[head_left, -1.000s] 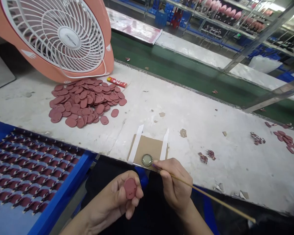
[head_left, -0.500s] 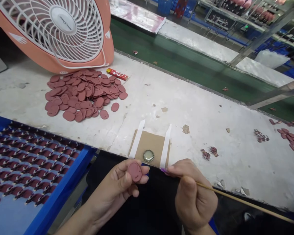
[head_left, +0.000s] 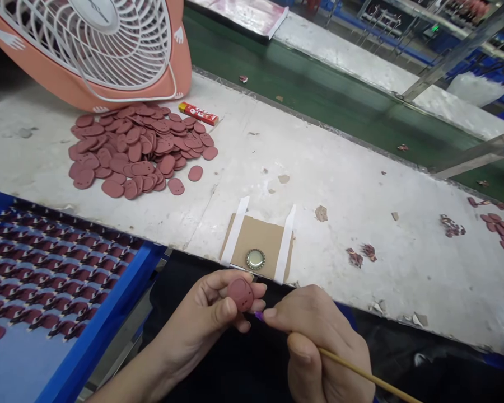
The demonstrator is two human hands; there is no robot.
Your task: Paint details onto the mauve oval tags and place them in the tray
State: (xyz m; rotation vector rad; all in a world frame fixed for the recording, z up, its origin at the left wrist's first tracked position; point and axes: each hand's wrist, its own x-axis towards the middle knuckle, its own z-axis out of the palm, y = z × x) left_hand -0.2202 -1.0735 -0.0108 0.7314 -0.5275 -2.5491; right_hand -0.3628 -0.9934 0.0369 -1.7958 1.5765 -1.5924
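My left hand pinches a flat, oval, dusky-pink piece with small dark holes in its face. My right hand grips a thin bamboo stick with a purple tip. That tip sits just below the oval piece, close to it, and I cannot tell whether they touch. Beyond my fingers, a ribbed metal bottle cap rests on a square of brown cardboard held down by white tape strips.
A heap of similar pink pieces lies on the white workbench, below an orange fan and a small red box. A blue-edged tray holding rows of pieces stands at the left. Scraps lie at the right.
My right hand has moved left, bringing the purple stick tip from the table edge to just below the oval piece. My left hand has shifted slightly right with the piece.
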